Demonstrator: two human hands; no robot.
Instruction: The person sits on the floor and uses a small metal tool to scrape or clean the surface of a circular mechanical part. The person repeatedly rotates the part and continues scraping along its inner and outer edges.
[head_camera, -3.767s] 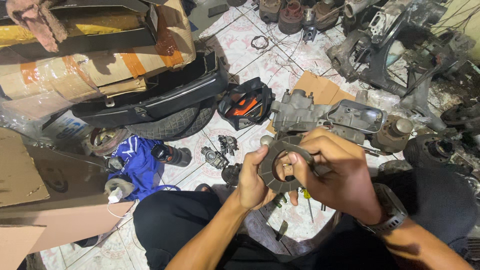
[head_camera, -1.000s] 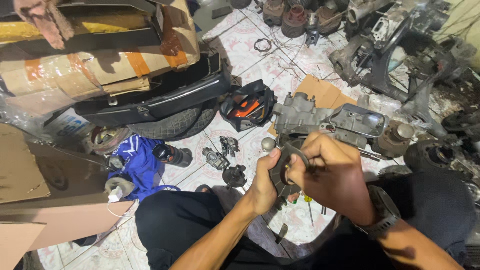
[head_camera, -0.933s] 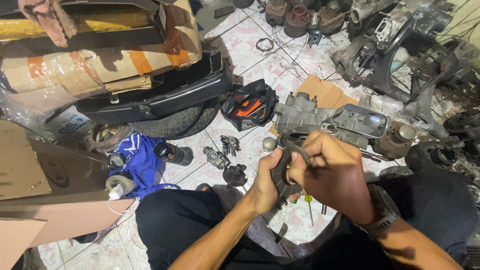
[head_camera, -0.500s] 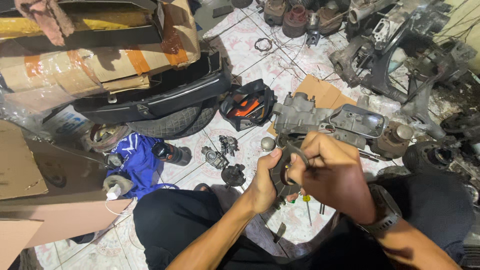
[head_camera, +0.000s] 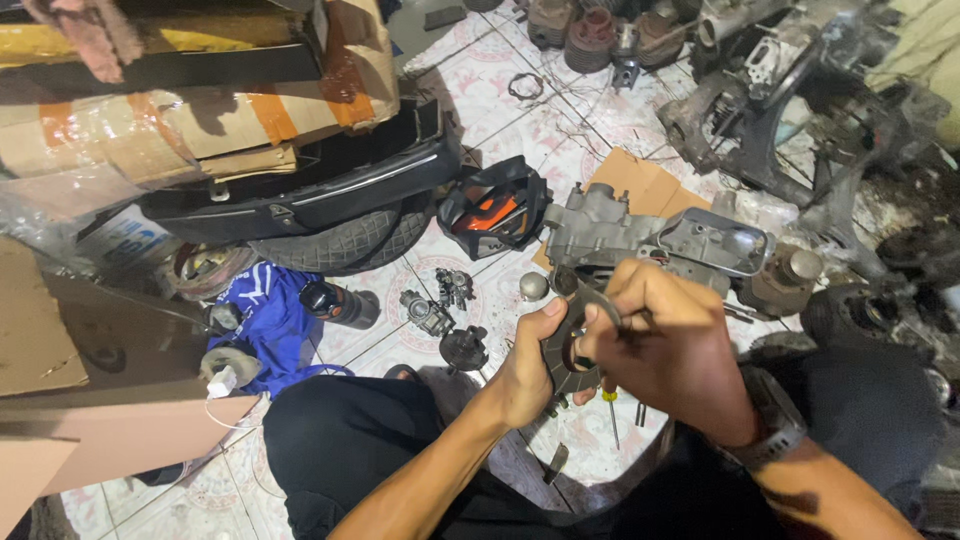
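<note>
I hold a dark, round metal engine part (head_camera: 566, 345) in front of me above the tiled floor. My left hand (head_camera: 527, 362) grips its left edge with the thumb up. My right hand (head_camera: 668, 352), a watch on its wrist, is closed over the part's right side, fingers curled on its rim. A grey engine casing (head_camera: 640, 235) lies on cardboard just beyond my hands. A small screwdriver (head_camera: 611, 412) lies on the floor below them.
A black and orange helmet-like object (head_camera: 494, 210), a tyre (head_camera: 340, 240), small carburettor parts (head_camera: 432, 310), a blue cloth (head_camera: 265, 320) and cardboard boxes (head_camera: 190, 110) lie left. Engine blocks and scrap (head_camera: 780, 110) crowd the far right.
The flat round part I held face-up is now turned more edge-on, and my right hand has closed further over it. My hands stay in the same spot.
</note>
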